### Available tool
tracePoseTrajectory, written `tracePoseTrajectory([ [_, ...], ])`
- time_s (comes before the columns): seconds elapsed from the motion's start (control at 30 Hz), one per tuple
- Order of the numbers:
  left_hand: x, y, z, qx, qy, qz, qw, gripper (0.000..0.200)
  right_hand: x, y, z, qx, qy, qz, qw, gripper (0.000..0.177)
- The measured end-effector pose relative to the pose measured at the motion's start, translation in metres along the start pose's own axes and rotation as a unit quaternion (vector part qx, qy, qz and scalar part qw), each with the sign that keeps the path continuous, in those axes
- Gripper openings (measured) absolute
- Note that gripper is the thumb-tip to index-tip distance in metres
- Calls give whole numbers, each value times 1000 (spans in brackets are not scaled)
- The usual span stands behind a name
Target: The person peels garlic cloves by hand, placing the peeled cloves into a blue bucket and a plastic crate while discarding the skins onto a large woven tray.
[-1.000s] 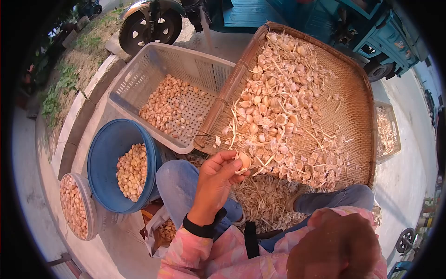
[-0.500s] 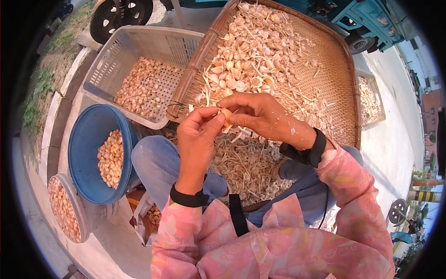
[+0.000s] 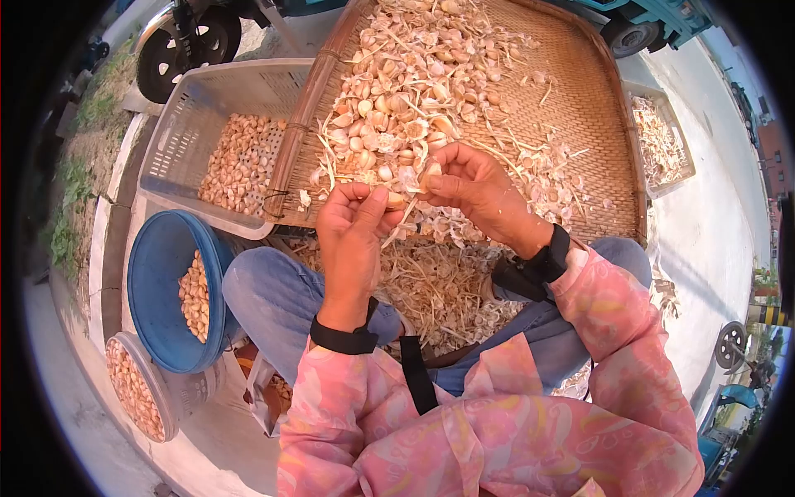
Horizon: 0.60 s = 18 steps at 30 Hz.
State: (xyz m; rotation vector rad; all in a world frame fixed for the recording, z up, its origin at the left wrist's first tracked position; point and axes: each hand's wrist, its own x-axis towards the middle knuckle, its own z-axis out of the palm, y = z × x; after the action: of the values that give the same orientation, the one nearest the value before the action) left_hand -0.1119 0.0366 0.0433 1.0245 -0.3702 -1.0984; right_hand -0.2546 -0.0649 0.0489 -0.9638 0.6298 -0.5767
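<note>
My left hand (image 3: 354, 236) pinches a pale garlic clove (image 3: 396, 200) between thumb and fingertips, over the near edge of the woven tray (image 3: 571, 87). Just to its right, my right hand (image 3: 480, 195) has thumb and index finger closed on another piece of garlic (image 3: 432, 172). The hands are a small gap apart, with papery skin between them. Loose cloves, skins and stalks (image 3: 385, 124) lie heaped on the tray beyond my fingers. Below the hands, dry skins and stalks (image 3: 439, 286) cover the ground between my legs.
At the left stand a perforated plastic basket (image 3: 178, 178) of cloves, a blue bucket (image 3: 153, 286) holding pale cloves and a white bucket (image 3: 186, 398) full of cloves. A bag (image 3: 263, 389) sits beside my knee. Another basket (image 3: 681, 170) of scraps is right of the tray.
My hands have moved apart, and the garlic they held together now shows as separate pieces, one in each hand. The view has shifted, with the tray appearing farther up and left.
</note>
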Motion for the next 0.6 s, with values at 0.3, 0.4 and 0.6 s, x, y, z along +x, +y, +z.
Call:
tracePoseTrajectory([
  [0.3, -5, -8, 26, 34, -126, -176, 976, 29, -12, 0, -8, -274, -49, -188, 942, 21],
  [0.4, -2, -28, 28, -16, -100, -124, 987, 28, -17, 6, -11, -134, -32, -154, 978, 18],
  [0.6, -2, -40, 17, 449, -136, 21, 883, 36, -15, 4, -27, 118, 3, -43, 992, 21],
])
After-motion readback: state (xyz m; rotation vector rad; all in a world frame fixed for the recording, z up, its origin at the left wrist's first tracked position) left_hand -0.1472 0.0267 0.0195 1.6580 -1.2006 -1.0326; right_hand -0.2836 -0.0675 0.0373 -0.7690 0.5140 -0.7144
